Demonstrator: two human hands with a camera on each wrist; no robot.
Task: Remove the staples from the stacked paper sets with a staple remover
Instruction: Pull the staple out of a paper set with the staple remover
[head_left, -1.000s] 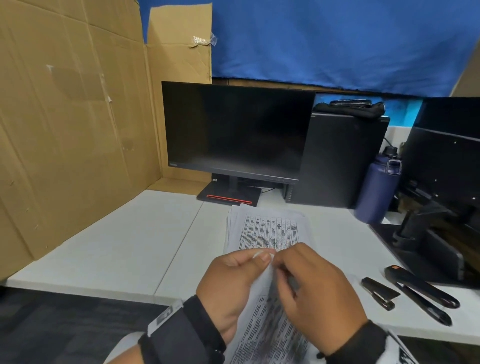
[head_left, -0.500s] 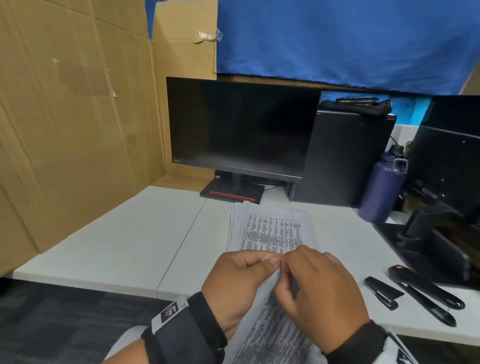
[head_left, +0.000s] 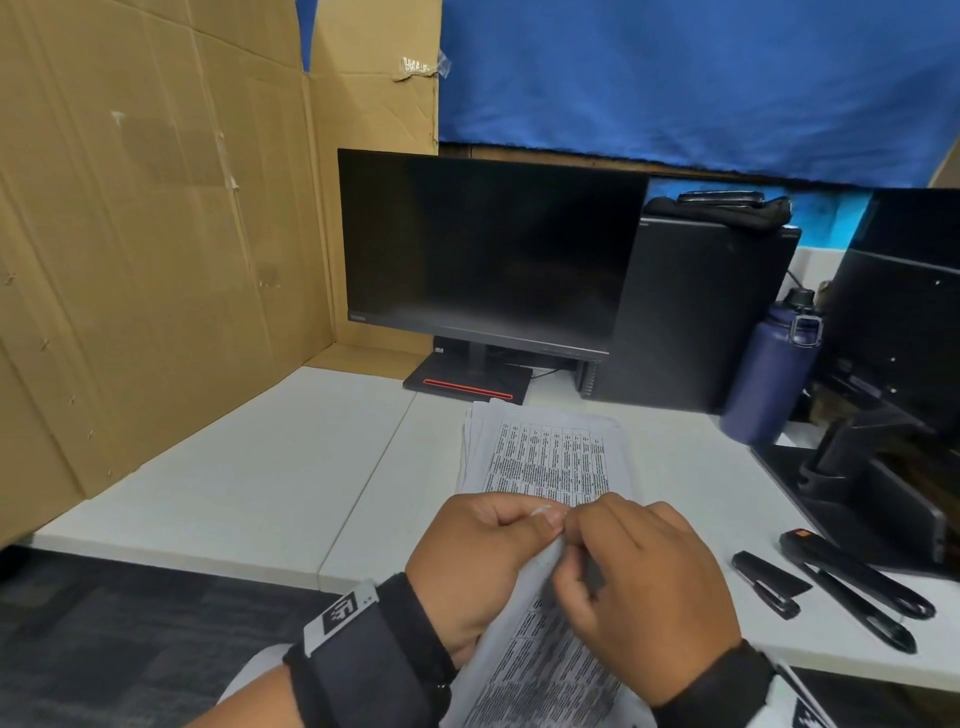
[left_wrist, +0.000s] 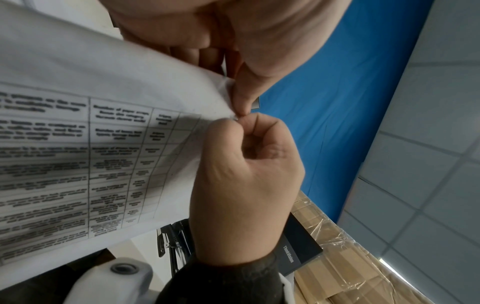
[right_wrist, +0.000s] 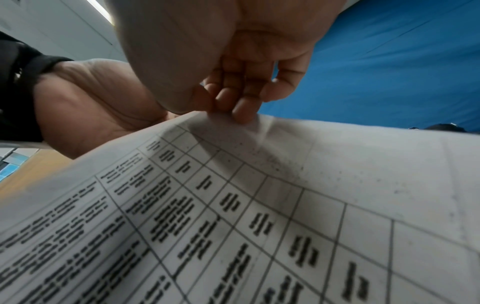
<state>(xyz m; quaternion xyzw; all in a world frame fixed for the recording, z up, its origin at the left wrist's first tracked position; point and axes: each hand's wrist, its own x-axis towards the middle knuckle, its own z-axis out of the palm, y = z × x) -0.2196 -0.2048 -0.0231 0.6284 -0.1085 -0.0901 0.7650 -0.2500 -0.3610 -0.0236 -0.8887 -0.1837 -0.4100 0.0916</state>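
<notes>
A printed paper set (head_left: 540, 670) is held up off the desk, above the front edge. My left hand (head_left: 545, 525) pinches its top corner between thumb and fingers. My right hand (head_left: 571, 535) pinches the same corner from the other side, fingertips against the left thumb. In the left wrist view the paper set (left_wrist: 103, 92) ends in a tiny metal glint between the right hand (left_wrist: 233, 121) and the left hand (left_wrist: 241, 102). In the right wrist view the right hand (right_wrist: 233, 111) grips the sheet edge. A paper stack (head_left: 545, 457) lies on the white desk (head_left: 234, 483).
Two black tools lie at the right: a short one (head_left: 769, 584) and a long hinged one (head_left: 857, 592) with an orange end; I cannot tell which is the staple remover. A monitor (head_left: 483, 249), a black box (head_left: 696, 312), a blue bottle (head_left: 769, 374) and cardboard walls (head_left: 130, 260) ring the desk.
Both hands keep pinching the paper corner. The right fingertips have closed in tighter against the left thumb. The head view has drifted slightly.
</notes>
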